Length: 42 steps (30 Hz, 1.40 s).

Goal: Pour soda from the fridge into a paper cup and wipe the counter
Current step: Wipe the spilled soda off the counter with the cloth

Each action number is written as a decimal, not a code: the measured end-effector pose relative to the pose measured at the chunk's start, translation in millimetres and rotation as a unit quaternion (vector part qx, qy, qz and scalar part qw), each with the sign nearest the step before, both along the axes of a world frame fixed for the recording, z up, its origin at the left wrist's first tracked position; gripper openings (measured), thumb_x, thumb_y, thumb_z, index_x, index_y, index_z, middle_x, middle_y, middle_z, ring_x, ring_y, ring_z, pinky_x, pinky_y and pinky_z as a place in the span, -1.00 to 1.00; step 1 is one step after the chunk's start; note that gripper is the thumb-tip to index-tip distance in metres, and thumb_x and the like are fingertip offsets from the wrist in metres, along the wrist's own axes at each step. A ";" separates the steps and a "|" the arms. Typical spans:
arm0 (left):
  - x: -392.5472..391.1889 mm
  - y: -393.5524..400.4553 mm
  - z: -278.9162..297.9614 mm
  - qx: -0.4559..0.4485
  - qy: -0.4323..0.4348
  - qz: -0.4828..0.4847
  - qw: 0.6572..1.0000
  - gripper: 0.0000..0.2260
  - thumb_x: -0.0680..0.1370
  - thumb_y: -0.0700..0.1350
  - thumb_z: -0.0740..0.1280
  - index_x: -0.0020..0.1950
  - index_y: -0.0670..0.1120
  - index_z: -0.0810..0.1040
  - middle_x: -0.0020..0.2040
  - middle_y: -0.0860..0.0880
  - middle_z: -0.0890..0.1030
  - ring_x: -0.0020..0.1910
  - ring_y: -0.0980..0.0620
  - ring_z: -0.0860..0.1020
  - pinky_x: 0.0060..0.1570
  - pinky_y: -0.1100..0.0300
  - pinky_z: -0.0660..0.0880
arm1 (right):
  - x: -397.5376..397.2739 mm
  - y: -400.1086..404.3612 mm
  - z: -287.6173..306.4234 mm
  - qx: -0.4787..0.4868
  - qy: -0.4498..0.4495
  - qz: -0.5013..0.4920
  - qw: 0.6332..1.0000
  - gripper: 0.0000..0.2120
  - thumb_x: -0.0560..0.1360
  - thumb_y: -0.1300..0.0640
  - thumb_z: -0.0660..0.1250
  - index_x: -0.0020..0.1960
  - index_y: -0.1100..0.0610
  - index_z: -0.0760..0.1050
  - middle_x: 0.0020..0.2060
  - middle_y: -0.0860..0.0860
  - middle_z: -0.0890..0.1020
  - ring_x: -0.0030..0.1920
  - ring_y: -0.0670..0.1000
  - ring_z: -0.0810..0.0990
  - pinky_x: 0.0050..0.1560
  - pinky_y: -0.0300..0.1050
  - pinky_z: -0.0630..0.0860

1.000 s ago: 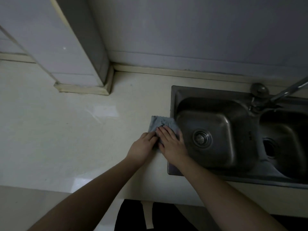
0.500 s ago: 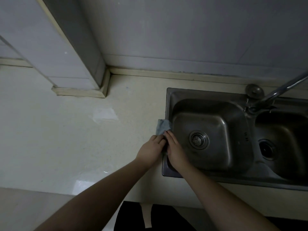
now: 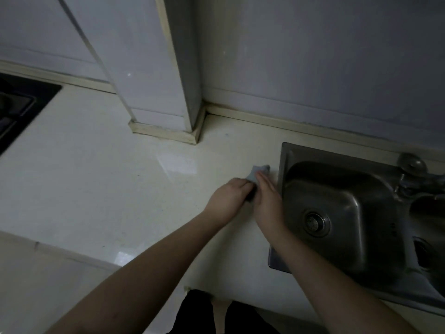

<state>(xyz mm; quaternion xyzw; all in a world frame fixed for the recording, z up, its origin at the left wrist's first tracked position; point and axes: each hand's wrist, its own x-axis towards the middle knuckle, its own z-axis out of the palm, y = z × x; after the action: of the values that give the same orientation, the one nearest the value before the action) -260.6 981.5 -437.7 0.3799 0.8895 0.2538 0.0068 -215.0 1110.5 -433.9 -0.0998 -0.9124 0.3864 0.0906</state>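
A small blue-grey cloth (image 3: 259,170) lies bunched on the pale counter (image 3: 120,189), just left of the sink's rim. My left hand (image 3: 230,196) has its fingers curled onto the cloth's near side and grips it. My right hand (image 3: 267,201) stands on its edge beside the left one, with straight fingers pressed against the cloth. Most of the cloth is hidden under the two hands. No soda or paper cup is in view.
A steel double sink (image 3: 342,213) with a drain (image 3: 314,221) and a tap base (image 3: 410,162) takes up the right side. A tiled pillar (image 3: 154,80) juts onto the counter at the back. A black stove (image 3: 16,104) sits far left.
The cloth went from spread flat over the sink's left rim to bunched up on the counter beside it. Both hands closed in on it. The view shifted left, and the stove came into sight.
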 end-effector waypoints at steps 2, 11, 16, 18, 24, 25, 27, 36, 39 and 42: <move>-8.0 -37.7 15.2 0.012 0.011 0.041 0.999 -0.84 0.49 -0.16 0.34 0.06 -0.10 0.58 -0.04 -0.07 0.61 -0.07 -0.03 0.53 -0.09 0.14 0.48 | -19.3 -32.3 10.1 0.030 0.021 0.044 0.998 -0.59 0.55 0.38 0.16 0.40 0.30 0.35 0.39 0.18 0.39 0.42 0.10 0.33 0.42 -0.23 0.14; 49.7 -234.0 -8.6 -0.059 -0.045 0.215 0.974 -0.64 0.47 -0.05 0.19 0.19 -0.09 0.62 0.10 -0.01 0.63 0.03 0.07 0.52 -0.02 0.41 0.32 | -17.7 -218.8 -37.7 0.191 -0.055 0.335 0.921 -0.43 0.49 0.25 0.32 0.45 0.28 0.25 0.47 0.19 0.27 0.49 0.12 0.18 0.48 -0.04 0.11; 80.5 -281.5 -44.3 -0.077 -0.092 0.257 0.959 -0.65 0.45 -0.08 0.23 0.16 -0.17 0.62 0.13 -0.09 0.63 0.03 -0.01 0.58 0.13 0.31 0.35 | -2.0 -260.5 -63.4 0.250 -0.110 0.389 0.880 -0.42 0.48 -0.06 0.24 0.47 0.06 0.26 0.48 -0.01 0.27 0.49 0.02 0.20 0.38 0.12 0.30; 69.4 -283.9 -48.2 -0.078 -0.092 0.263 0.957 -0.65 0.44 -0.11 0.26 0.16 -0.19 0.63 0.13 -0.12 0.64 0.01 -0.05 0.61 0.14 0.26 0.37 | -13.7 -264.0 -68.7 0.293 -0.098 0.383 0.871 -0.44 0.51 -0.10 0.09 0.49 0.01 0.22 0.50 -0.04 0.22 0.51 0.00 0.13 0.43 0.17 0.15; 2.3 -264.2 -33.2 -0.045 -0.140 0.252 0.956 -0.62 0.56 -0.03 0.14 0.27 -0.11 0.58 0.22 -0.05 0.61 0.14 -0.01 0.59 0.20 0.32 0.35 | -72.6 -230.3 -63.8 0.322 -0.112 0.342 0.876 -0.41 0.54 -0.15 -0.11 0.53 -0.01 0.14 0.53 -0.04 0.15 0.53 0.00 0.04 0.45 0.21 0.01; -10.2 -254.8 -32.3 -0.052 -0.133 0.233 0.962 -0.60 0.55 -0.03 0.13 0.28 -0.11 0.58 0.23 -0.06 0.61 0.15 -0.03 0.59 0.21 0.29 0.35 | -81.9 -220.5 -64.1 0.320 -0.117 0.328 0.881 -0.40 0.54 -0.16 -0.13 0.54 0.00 0.10 0.54 -0.04 0.12 0.54 0.00 0.01 0.45 0.20 -0.02; -34.4 -230.3 -33.2 -0.068 -0.119 0.182 0.974 -0.58 0.53 -0.03 0.12 0.27 -0.14 0.59 0.23 -0.10 0.61 0.14 -0.07 0.59 0.22 0.22 0.34 | -95.8 -195.8 -66.5 0.311 -0.126 0.283 0.898 -0.38 0.52 -0.18 -0.13 0.54 0.00 0.08 0.54 -0.04 0.11 0.53 -0.01 0.03 0.45 0.19 0.00; -64.7 -71.2 -52.0 -0.091 -0.061 -0.016 0.994 -0.73 0.53 -0.17 0.29 0.18 -0.19 0.62 0.18 -0.16 0.62 0.13 -0.17 0.56 0.13 0.07 0.50 | -65.8 -36.0 -75.7 0.302 -0.190 0.105 0.928 -0.29 0.49 -0.27 -0.12 0.56 0.04 -0.01 0.54 -0.06 0.06 0.52 -0.08 0.06 0.46 -0.02 0.07; -45.7 -32.7 -54.4 -0.088 -0.048 -0.066 0.993 -0.68 0.53 -0.09 0.19 0.10 -0.19 0.64 0.07 -0.14 0.64 0.03 -0.13 0.58 -0.05 0.10 0.59 | -32.0 2.0 -75.1 0.288 -0.198 0.065 0.935 -0.23 0.48 -0.33 -0.17 0.56 0.07 -0.05 0.55 -0.05 0.01 0.53 -0.08 0.01 0.47 -0.10 -0.07; -19.9 -14.3 -57.4 -0.093 -0.032 -0.123 0.988 -0.65 0.48 -0.07 0.13 0.02 -0.17 0.66 -0.01 -0.11 0.65 -0.09 -0.09 0.60 -0.28 0.20 0.57 | 9.9 16.7 -68.0 0.263 -0.191 0.056 0.944 -0.25 0.49 -0.31 -0.17 0.56 0.08 -0.03 0.55 -0.02 0.02 0.53 -0.06 -0.04 0.44 -0.13 -0.20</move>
<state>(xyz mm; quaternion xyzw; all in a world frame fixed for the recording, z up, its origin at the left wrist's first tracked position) -280.5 967.3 -495.1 0.4757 0.8551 0.1793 0.1019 -205.1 1127.1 -501.9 -0.0932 -0.9859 0.1108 -0.0841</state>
